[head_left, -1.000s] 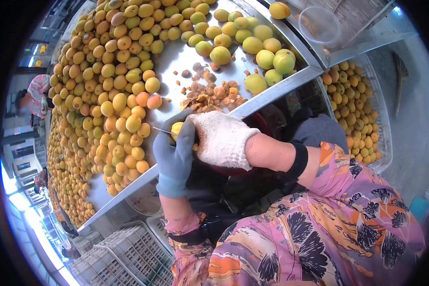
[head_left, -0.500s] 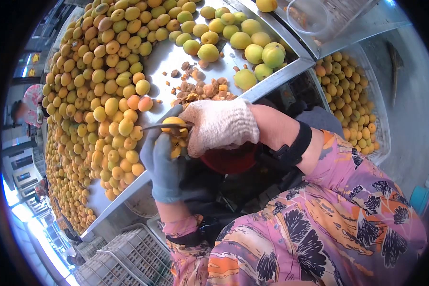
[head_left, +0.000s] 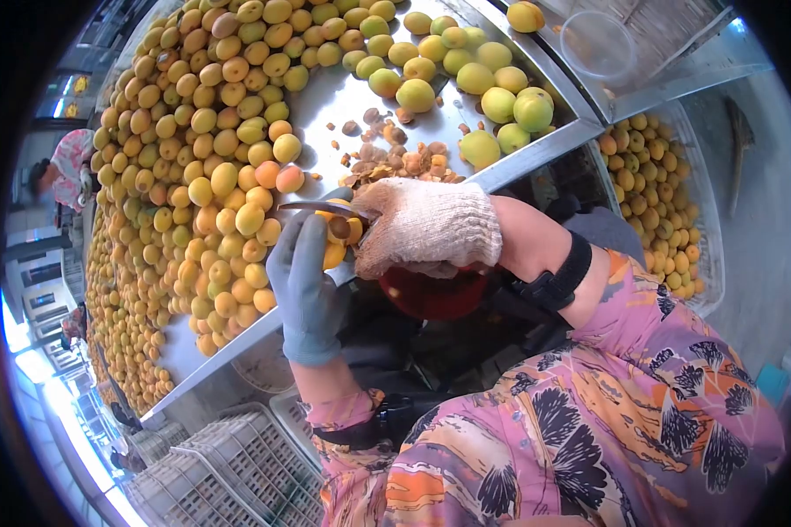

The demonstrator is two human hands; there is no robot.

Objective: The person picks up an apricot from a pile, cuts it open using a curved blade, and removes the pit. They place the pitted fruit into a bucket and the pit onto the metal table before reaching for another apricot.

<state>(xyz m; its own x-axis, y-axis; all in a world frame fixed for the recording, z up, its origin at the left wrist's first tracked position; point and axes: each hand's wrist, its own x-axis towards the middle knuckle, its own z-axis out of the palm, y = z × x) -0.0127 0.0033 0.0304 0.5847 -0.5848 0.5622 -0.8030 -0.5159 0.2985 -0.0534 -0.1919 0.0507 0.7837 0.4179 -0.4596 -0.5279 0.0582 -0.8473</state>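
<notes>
In its grey glove, my left hand (head_left: 308, 285) is closed around a cut apricot (head_left: 335, 254). The fruit's orange flesh is parted and a brown pit (head_left: 338, 227) shows in it. My right hand (head_left: 431, 225), in a stained white knit glove, grips a thin curved knife (head_left: 320, 207). The blade points left, just above the apricot and close to the left fingers; the handle is hidden in the fist. Below the right hand is a red container (head_left: 437, 297), partly covered. A heap of brown pits and scraps (head_left: 391, 163) lies on the metal table just beyond my hands.
Piled apricots (head_left: 224, 140) cover the table's left side; greener ones (head_left: 498, 104) lie at the right corner. The metal rim (head_left: 536, 158) runs in front. A crate of apricots (head_left: 655, 202) stands right, a clear tub (head_left: 598, 46) behind. White crates (head_left: 228, 465) and another person (head_left: 66, 171) are left.
The knife has shifted from across the apricot to above it, and the brown pit now shows in the parted flesh. The whole view has shifted slightly.
</notes>
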